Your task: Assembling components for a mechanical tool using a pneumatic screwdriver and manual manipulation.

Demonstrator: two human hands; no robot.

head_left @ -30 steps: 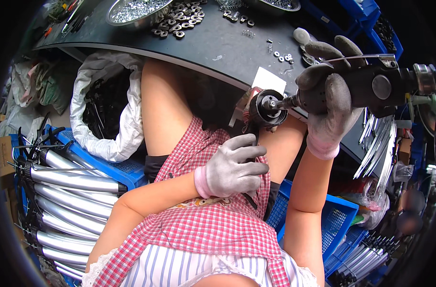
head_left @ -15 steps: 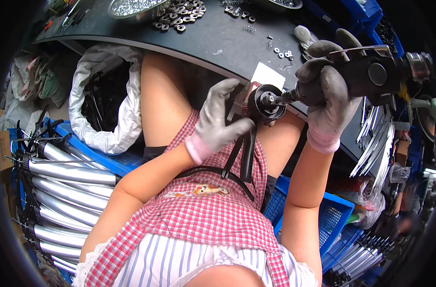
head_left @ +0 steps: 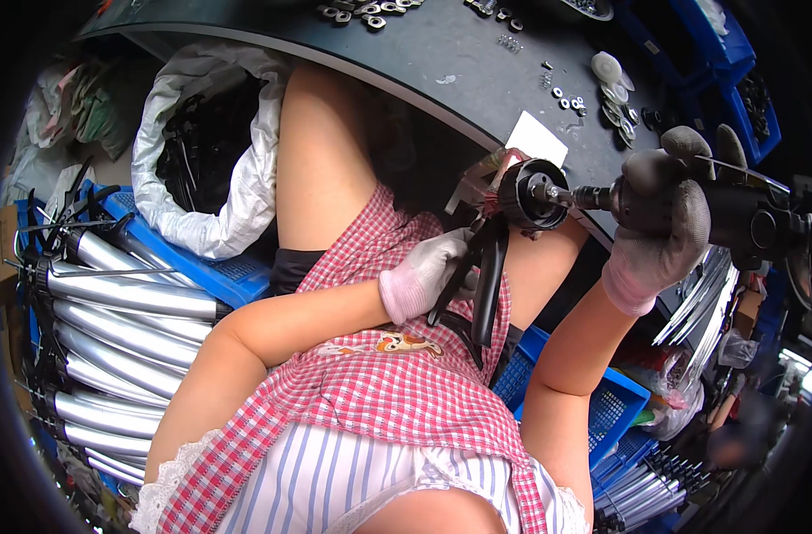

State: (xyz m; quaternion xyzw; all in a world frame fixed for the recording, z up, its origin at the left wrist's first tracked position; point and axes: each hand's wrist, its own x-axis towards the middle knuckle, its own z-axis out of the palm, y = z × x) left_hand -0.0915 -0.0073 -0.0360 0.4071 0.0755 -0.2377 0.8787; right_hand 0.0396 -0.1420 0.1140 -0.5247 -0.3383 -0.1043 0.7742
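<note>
In my right hand [head_left: 659, 236] is a black power screwdriver [head_left: 735, 214], held level with its tip pointing left. The tip sits close to the open round end of a black plastic part [head_left: 532, 196], which has two dark legs [head_left: 491, 285] hanging toward my lap. I cannot tell whether the tip touches a screw inside. My gloved left hand [head_left: 431, 274] is closed around the legs, its fingertips partly hidden behind them. A small fixture with red and clear pieces [head_left: 481, 182] holds the part at the table edge, beside a white card [head_left: 537, 141].
On the dark table [head_left: 424, 67] lie metal nuts [head_left: 370, 12], small washers [head_left: 566, 100], springs [head_left: 510, 43] and pale round discs [head_left: 612, 80]. A white sack [head_left: 254, 200] of dark parts stands left of my legs. Silver tubes [head_left: 134, 320] fill the lower left; blue crates [head_left: 619, 405] are at right.
My left hand has moved down from beside the round end and closed on the legs. The screwdriver in my right hand has drawn slightly away from the part. The whole view has shifted.
</note>
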